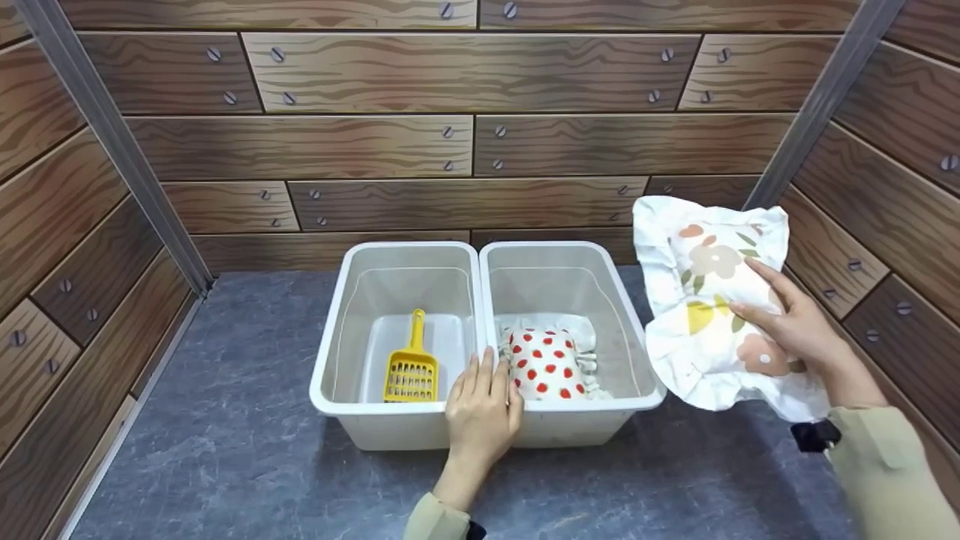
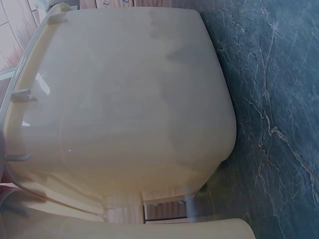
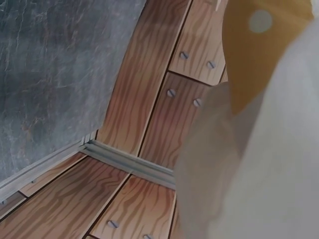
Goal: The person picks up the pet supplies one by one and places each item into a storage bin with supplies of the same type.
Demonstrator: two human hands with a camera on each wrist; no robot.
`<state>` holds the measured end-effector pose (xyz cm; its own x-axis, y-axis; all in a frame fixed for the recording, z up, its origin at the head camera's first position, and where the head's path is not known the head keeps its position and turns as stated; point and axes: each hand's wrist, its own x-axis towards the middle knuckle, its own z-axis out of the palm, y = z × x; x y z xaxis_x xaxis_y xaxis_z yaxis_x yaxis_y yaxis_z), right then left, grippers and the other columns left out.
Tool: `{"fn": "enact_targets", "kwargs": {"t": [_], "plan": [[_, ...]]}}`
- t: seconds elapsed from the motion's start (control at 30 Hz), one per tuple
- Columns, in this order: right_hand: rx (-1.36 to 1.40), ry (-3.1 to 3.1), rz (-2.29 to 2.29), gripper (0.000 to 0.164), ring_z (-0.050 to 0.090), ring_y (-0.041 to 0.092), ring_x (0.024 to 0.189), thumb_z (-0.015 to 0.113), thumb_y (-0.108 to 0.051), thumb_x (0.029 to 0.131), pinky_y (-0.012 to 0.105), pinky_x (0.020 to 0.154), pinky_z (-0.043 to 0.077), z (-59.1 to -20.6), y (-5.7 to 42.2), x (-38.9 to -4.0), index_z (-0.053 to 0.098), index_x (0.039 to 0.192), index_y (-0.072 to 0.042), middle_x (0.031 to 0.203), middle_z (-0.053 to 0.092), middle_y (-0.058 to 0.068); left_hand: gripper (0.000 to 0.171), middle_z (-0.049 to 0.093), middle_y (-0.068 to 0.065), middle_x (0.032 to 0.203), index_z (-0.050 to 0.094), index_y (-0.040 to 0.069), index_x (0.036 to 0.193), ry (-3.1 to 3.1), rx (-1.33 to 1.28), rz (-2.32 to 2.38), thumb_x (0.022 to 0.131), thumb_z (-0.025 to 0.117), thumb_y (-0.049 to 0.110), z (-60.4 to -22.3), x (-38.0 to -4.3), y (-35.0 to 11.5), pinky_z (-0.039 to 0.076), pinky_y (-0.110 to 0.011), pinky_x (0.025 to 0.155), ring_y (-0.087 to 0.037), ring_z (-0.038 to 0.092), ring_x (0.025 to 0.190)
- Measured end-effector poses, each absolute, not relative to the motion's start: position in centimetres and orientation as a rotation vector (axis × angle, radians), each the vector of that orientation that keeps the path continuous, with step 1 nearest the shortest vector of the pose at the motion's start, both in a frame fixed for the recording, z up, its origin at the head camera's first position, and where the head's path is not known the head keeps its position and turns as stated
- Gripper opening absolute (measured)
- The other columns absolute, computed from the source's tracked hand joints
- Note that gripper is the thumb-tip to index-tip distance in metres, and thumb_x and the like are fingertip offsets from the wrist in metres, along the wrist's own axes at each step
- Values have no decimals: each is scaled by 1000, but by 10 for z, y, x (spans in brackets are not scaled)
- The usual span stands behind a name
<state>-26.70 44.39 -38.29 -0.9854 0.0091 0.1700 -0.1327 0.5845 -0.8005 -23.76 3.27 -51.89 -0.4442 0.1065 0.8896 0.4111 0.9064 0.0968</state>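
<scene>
My right hand (image 1: 799, 330) grips a white frilled pillow (image 1: 720, 259) with flower prints, raised right of the bins. Its thumb and a finger lie on the printed face; the other fingers are hidden. In the right wrist view the pillow (image 3: 279, 149) fills the right side. My left hand (image 1: 484, 409) rests, fingers extended, on the front rims where the left bin (image 1: 330, 352) and right bin (image 1: 637, 360) meet. A yellow slotted scoop (image 1: 412, 367) lies in the left bin. Inside the right one is a small white frilled pillow with red strawberry prints (image 1: 544, 364).
The bins stand side by side on a dark grey marbled tabletop (image 1: 225, 420). Wood-patterned panels (image 1: 472, 75) enclose the back and both sides, with metal strips at the corners. A bin's outer wall (image 2: 119, 99) dominates the left wrist view.
</scene>
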Motion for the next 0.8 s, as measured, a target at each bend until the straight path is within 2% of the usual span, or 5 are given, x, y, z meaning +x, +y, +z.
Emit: {"fn": "enact_targets", "kwargs": {"t": [0.23, 0.47, 0.53, 0.7, 0.8], "plan": [[125, -2662, 1320, 76, 38, 3, 117, 65, -24, 95, 7, 84, 32, -377, 433, -268, 22, 156, -32, 157, 21, 24, 34, 70, -13, 117, 75, 8, 104, -2029, -376, -364, 84, 55, 27, -520, -237, 32, 53, -40, 84, -31, 68, 104], [117, -2685, 1313, 76, 40, 24, 123, 65, -28, 95, 13, 86, 34, -375, 420, -268, 20, 157, -32, 157, 21, 25, 34, 70, -14, 117, 75, 7, 105, -2026, -381, -367, 81, 59, 26, -520, -236, 32, 53, -40, 83, -31, 68, 104], [126, -2686, 1309, 76, 41, 24, 122, 65, -29, 95, 15, 86, 34, -374, 417, -268, 21, 157, -32, 157, 21, 25, 34, 70, -14, 117, 75, 7, 105, -2024, -381, -368, 80, 60, 26, -520, -237, 32, 53, -40, 83, -31, 68, 104], [135, -2662, 1334, 75, 45, 5, 107, 66, -29, 94, 12, 83, 36, -374, 407, -268, 22, 156, -31, 152, 29, 27, 34, 70, -14, 116, 75, 7, 104, -2015, -380, -370, 79, 61, 25, -519, -238, 32, 53, -41, 83, -31, 68, 104], [118, -2656, 1361, 75, 44, 7, 110, 66, -31, 94, 14, 86, 35, -373, 401, -269, 22, 156, -32, 151, 29, 27, 34, 70, -13, 115, 75, 8, 104, -2012, -373, -372, 78, 63, 25, -520, -238, 32, 54, -41, 83, -31, 68, 104]]}}
